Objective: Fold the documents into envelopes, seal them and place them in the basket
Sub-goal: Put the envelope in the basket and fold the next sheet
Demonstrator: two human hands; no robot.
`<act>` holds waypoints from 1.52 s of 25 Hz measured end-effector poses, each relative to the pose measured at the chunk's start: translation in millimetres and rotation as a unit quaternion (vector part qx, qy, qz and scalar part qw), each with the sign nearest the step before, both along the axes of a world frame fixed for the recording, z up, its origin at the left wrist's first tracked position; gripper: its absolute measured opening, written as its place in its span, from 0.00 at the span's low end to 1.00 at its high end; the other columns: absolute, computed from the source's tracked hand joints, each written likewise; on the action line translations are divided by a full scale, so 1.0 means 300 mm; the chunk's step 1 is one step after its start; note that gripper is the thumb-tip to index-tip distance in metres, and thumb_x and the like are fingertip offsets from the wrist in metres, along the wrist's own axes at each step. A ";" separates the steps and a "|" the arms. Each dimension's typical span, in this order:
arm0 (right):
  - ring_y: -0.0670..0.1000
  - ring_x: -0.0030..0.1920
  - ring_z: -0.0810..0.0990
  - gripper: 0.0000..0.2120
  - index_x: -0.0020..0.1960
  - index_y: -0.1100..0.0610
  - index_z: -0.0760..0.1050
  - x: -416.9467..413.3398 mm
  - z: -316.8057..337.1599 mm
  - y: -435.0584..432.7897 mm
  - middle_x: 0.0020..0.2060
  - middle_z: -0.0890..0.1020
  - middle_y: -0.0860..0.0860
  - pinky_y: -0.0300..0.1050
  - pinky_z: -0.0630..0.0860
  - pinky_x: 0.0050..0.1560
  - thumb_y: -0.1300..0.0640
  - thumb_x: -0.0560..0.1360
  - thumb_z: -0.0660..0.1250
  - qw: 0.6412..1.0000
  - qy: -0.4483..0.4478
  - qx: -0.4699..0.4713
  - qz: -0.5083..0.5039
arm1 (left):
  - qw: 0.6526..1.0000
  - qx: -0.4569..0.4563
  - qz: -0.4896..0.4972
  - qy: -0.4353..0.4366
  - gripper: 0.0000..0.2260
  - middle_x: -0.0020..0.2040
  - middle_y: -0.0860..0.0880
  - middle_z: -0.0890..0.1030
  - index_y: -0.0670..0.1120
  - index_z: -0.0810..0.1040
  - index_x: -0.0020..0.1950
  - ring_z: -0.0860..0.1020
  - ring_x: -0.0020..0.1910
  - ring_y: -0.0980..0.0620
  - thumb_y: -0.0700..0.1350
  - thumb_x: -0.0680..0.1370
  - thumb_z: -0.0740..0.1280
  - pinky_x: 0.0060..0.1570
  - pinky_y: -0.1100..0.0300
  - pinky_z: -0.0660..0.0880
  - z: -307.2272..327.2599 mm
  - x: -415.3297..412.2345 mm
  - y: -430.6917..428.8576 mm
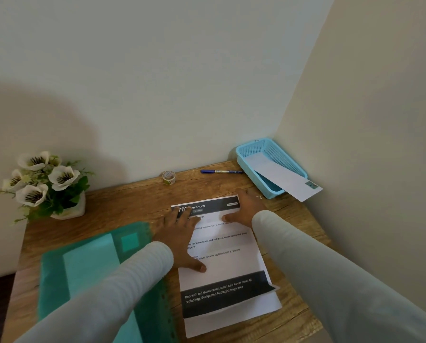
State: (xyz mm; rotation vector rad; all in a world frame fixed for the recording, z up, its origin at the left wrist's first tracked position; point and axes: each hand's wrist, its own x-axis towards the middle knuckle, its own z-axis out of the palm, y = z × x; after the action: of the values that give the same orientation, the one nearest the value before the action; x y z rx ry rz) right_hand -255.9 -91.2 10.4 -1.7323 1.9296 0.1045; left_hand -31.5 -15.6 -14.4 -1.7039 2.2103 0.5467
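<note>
Both hands lie flat and open on a printed document [221,258], holding nothing in a grip: the left hand [182,238] presses palm down on the sheet's left side, fingers spread toward the far dark header and thumb pointing near, while the right hand [244,209] rests on the far right corner, thumb turned inward. Pale sleeves cover both forearms. The document sits mid-desk [122,206], its near part folded up so a dark text band overlaps a white edge. A green folder [90,266] lies just left. At the far right corner a blue basket [251,152] holds a white envelope [283,179] jutting over its near rim. A pen [220,171], tape roll [168,177] and flower pot [48,184] line the far edge.
</note>
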 end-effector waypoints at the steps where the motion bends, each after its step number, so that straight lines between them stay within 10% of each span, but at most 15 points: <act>1: 0.60 0.76 0.66 0.49 0.79 0.49 0.60 0.005 0.007 -0.004 0.78 0.64 0.53 0.60 0.71 0.72 0.37 0.66 0.79 1.000 0.003 0.007 0.006 | 1.000 -0.003 0.000 0.001 0.62 0.83 0.49 0.39 0.58 0.43 0.82 0.37 0.81 0.40 0.81 0.58 0.68 0.77 0.36 0.41 -0.001 0.002 0.001; 7: 0.54 0.54 0.82 0.07 0.53 0.50 0.77 -0.009 0.042 -0.006 0.50 0.82 0.50 0.47 0.79 0.53 0.50 0.78 0.71 0.996 -0.044 -0.074 -0.005 | 1.000 -0.006 0.003 0.006 0.62 0.83 0.50 0.39 0.58 0.41 0.82 0.37 0.81 0.40 0.82 0.57 0.66 0.78 0.35 0.42 -0.014 0.013 0.007; 14: 0.51 0.47 0.80 0.01 0.50 0.50 0.79 -0.054 0.084 0.020 0.46 0.82 0.50 0.46 0.80 0.52 0.54 0.80 0.69 0.993 -0.032 -0.106 0.048 | 0.993 -0.092 0.044 0.059 0.61 0.83 0.50 0.39 0.59 0.38 0.81 0.39 0.81 0.42 0.76 0.61 0.72 0.78 0.37 0.44 0.019 0.000 0.026; 19: 0.49 0.46 0.80 0.08 0.46 0.46 0.74 -0.082 0.088 0.070 0.44 0.80 0.47 0.44 0.79 0.53 0.58 0.80 0.69 0.989 -0.047 -0.129 0.048 | 0.976 -0.205 0.044 0.058 0.55 0.83 0.48 0.44 0.56 0.38 0.82 0.44 0.82 0.43 0.66 0.69 0.74 0.79 0.38 0.46 0.092 0.007 -0.012; 26: 0.51 0.57 0.80 0.11 0.62 0.46 0.77 -0.091 0.103 0.162 0.59 0.80 0.47 0.45 0.78 0.60 0.52 0.80 0.70 0.981 -0.013 -0.160 0.105 | 0.970 -0.238 0.000 0.052 0.22 0.76 0.53 0.71 0.55 0.66 0.78 0.66 0.76 0.50 0.54 0.84 0.59 0.78 0.43 0.46 0.123 -0.028 0.028; 32: 0.54 0.73 0.69 0.22 0.76 0.48 0.69 -0.059 0.081 0.269 0.74 0.73 0.50 0.52 0.64 0.75 0.44 0.84 0.58 0.951 0.062 -0.164 0.255 | 0.979 -0.177 0.000 0.102 0.22 0.80 0.52 0.64 0.54 0.61 0.80 0.62 0.78 0.49 0.47 0.86 0.57 0.78 0.51 0.55 0.064 -0.052 0.105; 38: 0.54 0.82 0.49 0.34 0.83 0.50 0.53 -0.027 -0.042 0.360 0.83 0.53 0.51 0.52 0.47 0.80 0.33 0.83 0.45 0.947 0.064 -0.112 0.293 | 0.988 -0.138 -0.027 0.066 0.29 0.84 0.52 0.48 0.54 0.51 0.83 0.46 0.82 0.49 0.63 0.84 0.43 0.79 0.48 0.44 -0.035 -0.067 0.144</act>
State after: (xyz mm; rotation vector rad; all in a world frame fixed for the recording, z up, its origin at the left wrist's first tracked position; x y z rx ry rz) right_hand -264.0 16.8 -2.2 -2.4634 1.4900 0.2242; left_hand -51.6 27.5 -24.9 -1.7785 2.5183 0.3620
